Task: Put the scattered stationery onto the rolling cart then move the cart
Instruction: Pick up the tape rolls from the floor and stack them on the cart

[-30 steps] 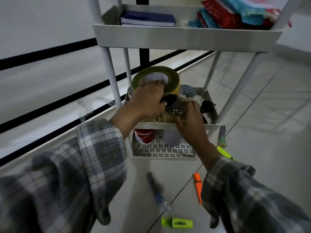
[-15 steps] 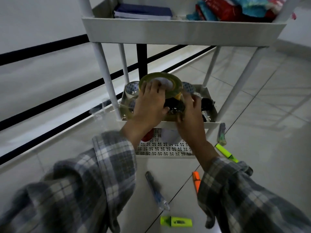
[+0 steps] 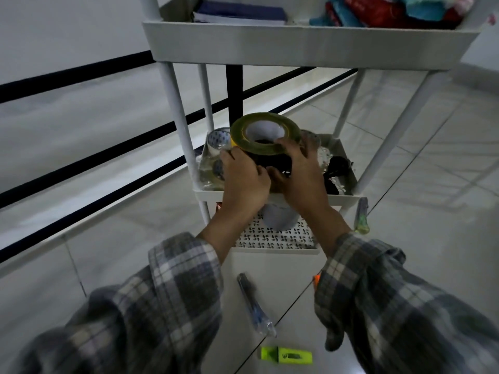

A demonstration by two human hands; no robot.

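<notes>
**Both hands on the tape roll at the cart's mid shelf**

We've got both hands wrapped round the big olive-green tape roll [image 3: 266, 133], held just over the middle shelf [image 3: 272, 198] of the white cart [image 3: 307, 47]. Left hand [image 3: 244, 180] cups its left side, fingers curled in; right hand [image 3: 299, 171] presses the right side w/ fingers spread over the rim. The roll's lower half is hidden behind our hands, so we can't tell if it rests on the shelf or on sth dark beneath it.

Just left of the left hand sits a clear tape roll [image 3: 219, 140], partly covered. Right of the right hand there's a dark clump [image 3: 337, 168], too murky to ID. Below our wrists, the bottom shelf w/ a patterned liner [image 3: 272, 238] is mostly blocked.

Above the hands, the top shelf holds a blue notebook [image 3: 240, 14] and red/teal packets [image 3: 388, 9], cut off by the frame edge.

On the floor near our sleeves: a pen in clear wrap [image 3: 255, 306], a green highlighter [image 3: 287, 355], an orange marker [image 3: 316, 279] almost all hidden by the right sleeve, and a greenish item [image 3: 361, 218] by the cart leg, blurred.
</notes>
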